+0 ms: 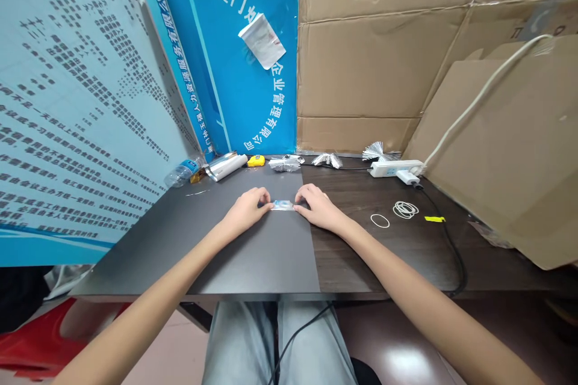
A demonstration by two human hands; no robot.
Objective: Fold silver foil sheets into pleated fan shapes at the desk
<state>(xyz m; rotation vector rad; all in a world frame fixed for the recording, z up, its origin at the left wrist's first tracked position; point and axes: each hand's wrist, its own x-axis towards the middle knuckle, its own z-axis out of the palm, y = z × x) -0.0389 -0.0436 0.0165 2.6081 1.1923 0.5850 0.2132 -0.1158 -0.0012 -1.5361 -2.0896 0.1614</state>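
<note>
Pinching the foil packet [282, 206] at either end, the left hand [246, 209] and right hand [318, 207] hold it flat at the middle of the tabletop [361, 258], fingers [264, 197] clamped on it; an uneven pull could tear or skew the slippery film

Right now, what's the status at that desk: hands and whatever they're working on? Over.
Both busy: left hand and right hand each pinch an end of the silvery strip, flat on the grey mat. Loose rubber bands lie apart to the right.
</note>
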